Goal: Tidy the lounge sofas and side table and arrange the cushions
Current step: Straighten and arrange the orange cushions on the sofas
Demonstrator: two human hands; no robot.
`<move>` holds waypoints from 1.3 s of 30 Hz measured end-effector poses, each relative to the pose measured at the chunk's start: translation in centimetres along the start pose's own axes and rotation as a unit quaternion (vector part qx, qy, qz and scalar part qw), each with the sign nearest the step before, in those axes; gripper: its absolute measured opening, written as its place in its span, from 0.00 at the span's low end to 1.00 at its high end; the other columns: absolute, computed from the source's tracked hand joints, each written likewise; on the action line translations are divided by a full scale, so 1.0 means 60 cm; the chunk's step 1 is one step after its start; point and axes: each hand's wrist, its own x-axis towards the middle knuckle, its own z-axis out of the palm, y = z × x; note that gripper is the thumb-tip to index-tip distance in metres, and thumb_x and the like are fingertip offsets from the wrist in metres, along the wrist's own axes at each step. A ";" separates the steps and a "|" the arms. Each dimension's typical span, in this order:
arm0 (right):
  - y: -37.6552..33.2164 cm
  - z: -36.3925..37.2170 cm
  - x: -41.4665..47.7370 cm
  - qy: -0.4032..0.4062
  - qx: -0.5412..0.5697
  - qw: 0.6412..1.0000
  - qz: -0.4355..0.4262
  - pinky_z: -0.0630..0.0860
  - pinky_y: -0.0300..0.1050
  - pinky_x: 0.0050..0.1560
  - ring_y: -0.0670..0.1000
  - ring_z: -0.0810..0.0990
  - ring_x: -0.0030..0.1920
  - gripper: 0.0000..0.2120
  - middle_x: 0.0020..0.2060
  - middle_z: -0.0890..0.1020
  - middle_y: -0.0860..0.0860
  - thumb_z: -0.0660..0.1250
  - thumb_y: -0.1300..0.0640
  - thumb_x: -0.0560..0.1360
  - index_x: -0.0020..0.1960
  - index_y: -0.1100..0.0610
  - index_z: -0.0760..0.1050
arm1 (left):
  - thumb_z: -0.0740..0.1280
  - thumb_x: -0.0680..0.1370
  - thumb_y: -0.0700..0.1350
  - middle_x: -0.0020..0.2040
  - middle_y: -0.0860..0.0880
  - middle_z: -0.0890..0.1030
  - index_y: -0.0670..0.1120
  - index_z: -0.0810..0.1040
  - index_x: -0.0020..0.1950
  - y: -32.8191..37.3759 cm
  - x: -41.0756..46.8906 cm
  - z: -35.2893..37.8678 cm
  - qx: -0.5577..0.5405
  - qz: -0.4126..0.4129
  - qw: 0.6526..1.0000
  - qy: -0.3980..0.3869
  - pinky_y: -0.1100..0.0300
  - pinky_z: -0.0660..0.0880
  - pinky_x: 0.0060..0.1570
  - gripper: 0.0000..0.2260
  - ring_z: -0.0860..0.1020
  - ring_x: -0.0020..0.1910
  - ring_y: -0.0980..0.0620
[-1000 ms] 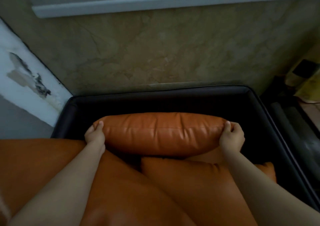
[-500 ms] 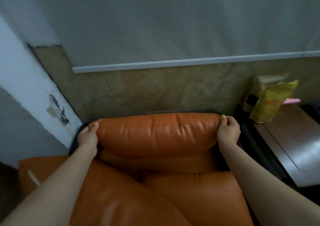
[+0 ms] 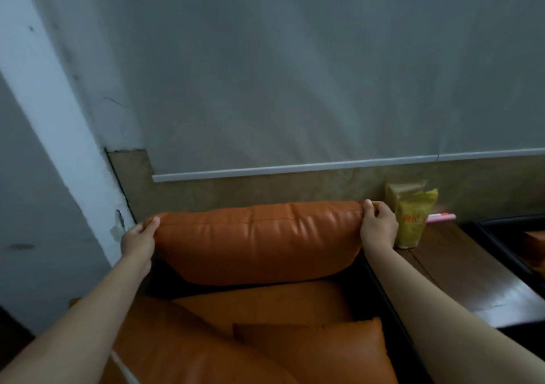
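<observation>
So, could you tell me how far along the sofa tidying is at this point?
Nothing looks finished yet. In hand: the left hand and right hand grip the ends of the orange back cushion, held up against the wall. Left: the loose cushions below lie askew, and the yellow packet and pink item sit on the side table.

A back cushion (image 3: 253,240) sits at the centre of the frame, before the wall (image 3: 295,74), with the left hand (image 3: 138,243) on its left end and the right hand (image 3: 379,226) on its right end. Below it lie the seat cushions (image 3: 265,310). At right, a side table (image 3: 460,271) bears a packet (image 3: 413,221).
</observation>
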 end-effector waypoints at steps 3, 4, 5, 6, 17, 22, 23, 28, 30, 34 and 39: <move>-0.016 -0.025 -0.016 -0.005 0.020 1.000 -0.009 0.65 0.43 0.48 0.58 0.77 0.54 0.14 0.50 0.81 0.57 0.58 0.52 0.82 0.54 0.60 0.78 | 0.67 0.79 0.49 0.63 0.40 0.78 0.40 0.75 0.67 0.026 -0.032 -0.032 0.007 0.021 1.000 0.016 0.45 0.72 0.64 0.19 0.76 0.61 0.39; -0.021 -0.033 -0.025 -0.011 0.025 1.000 -0.011 0.66 0.43 0.48 0.57 0.77 0.53 0.14 0.49 0.81 0.57 0.58 0.52 0.82 0.54 0.60 0.78 | 0.67 0.79 0.49 0.63 0.39 0.78 0.40 0.76 0.67 0.033 -0.045 -0.044 0.009 0.027 0.999 0.021 0.44 0.73 0.64 0.19 0.77 0.60 0.39; -0.024 -0.042 -0.036 -0.015 0.028 0.999 -0.014 0.66 0.44 0.48 0.57 0.77 0.52 0.14 0.48 0.81 0.56 0.58 0.52 0.82 0.54 0.60 0.78 | 0.67 0.79 0.49 0.63 0.39 0.78 0.40 0.76 0.67 0.040 -0.055 -0.055 0.007 0.032 0.999 0.026 0.44 0.72 0.64 0.19 0.76 0.61 0.38; -0.027 -0.049 -0.045 -0.018 0.029 0.999 -0.016 0.66 0.44 0.48 0.56 0.77 0.51 0.14 0.46 0.80 0.55 0.58 0.52 0.82 0.53 0.60 0.78 | 0.66 0.80 0.48 0.64 0.39 0.77 0.39 0.75 0.67 0.047 -0.064 -0.062 0.005 0.035 0.999 0.028 0.46 0.72 0.64 0.19 0.76 0.61 0.39; -0.034 -0.116 -0.146 -0.055 0.014 0.998 -0.023 0.68 0.46 0.48 0.55 0.76 0.50 0.14 0.45 0.79 0.54 0.59 0.51 0.82 0.53 0.60 0.78 | 0.65 0.80 0.46 0.67 0.37 0.75 0.35 0.72 0.68 0.064 -0.172 -0.162 0.055 0.049 0.996 0.051 0.49 0.69 0.66 0.20 0.73 0.65 0.38; -0.057 -0.094 -0.183 -0.049 0.007 0.998 -0.027 0.67 0.46 0.48 0.54 0.75 0.48 0.14 0.45 0.79 0.55 0.59 0.52 0.82 0.51 0.59 0.78 | 0.66 0.80 0.47 0.65 0.38 0.76 0.35 0.74 0.66 0.065 -0.162 -0.211 0.066 0.043 0.996 0.047 0.48 0.70 0.65 0.20 0.74 0.64 0.38; -0.063 -0.084 -0.193 -0.047 0.008 0.999 -0.027 0.67 0.45 0.48 0.55 0.75 0.48 0.14 0.45 0.79 0.55 0.58 0.52 0.82 0.52 0.60 0.79 | 0.66 0.80 0.47 0.65 0.38 0.76 0.35 0.74 0.66 0.066 -0.157 -0.224 0.069 0.044 0.995 0.048 0.48 0.70 0.65 0.20 0.74 0.64 0.38; -0.091 0.003 -0.269 -0.050 0.016 0.999 -0.007 0.69 0.47 0.50 0.59 0.77 0.54 0.15 0.51 0.81 0.58 0.58 0.52 0.82 0.55 0.60 0.78 | 0.66 0.80 0.46 0.66 0.37 0.75 0.34 0.73 0.67 0.078 -0.113 -0.323 0.085 0.053 0.994 0.048 0.51 0.69 0.64 0.20 0.74 0.64 0.39; -0.100 0.047 -0.306 -0.062 0.015 0.998 -0.002 0.70 0.48 0.51 0.60 0.77 0.55 0.15 0.52 0.81 0.59 0.58 0.51 0.82 0.56 0.61 0.79 | 0.65 0.80 0.45 0.67 0.37 0.74 0.34 0.71 0.69 0.084 -0.090 -0.373 0.097 0.052 0.992 0.054 0.50 0.68 0.64 0.21 0.73 0.65 0.38; -0.108 0.127 -0.377 -0.081 0.006 0.997 0.012 0.71 0.49 0.52 0.62 0.77 0.55 0.15 0.52 0.81 0.61 0.59 0.52 0.81 0.54 0.61 0.79 | 0.66 0.80 0.47 0.66 0.36 0.74 0.35 0.71 0.69 0.086 -0.029 -0.470 0.137 0.040 0.988 0.053 0.47 0.70 0.65 0.22 0.73 0.64 0.37; -0.103 0.185 -0.433 -0.084 -0.022 0.995 0.043 0.71 0.51 0.55 0.63 0.76 0.57 0.15 0.54 0.80 0.62 0.59 0.52 0.82 0.56 0.62 0.78 | 0.66 0.80 0.46 0.62 0.37 0.77 0.35 0.74 0.66 0.042 0.031 -0.542 0.176 -0.019 0.984 0.014 0.45 0.75 0.58 0.19 0.76 0.58 0.36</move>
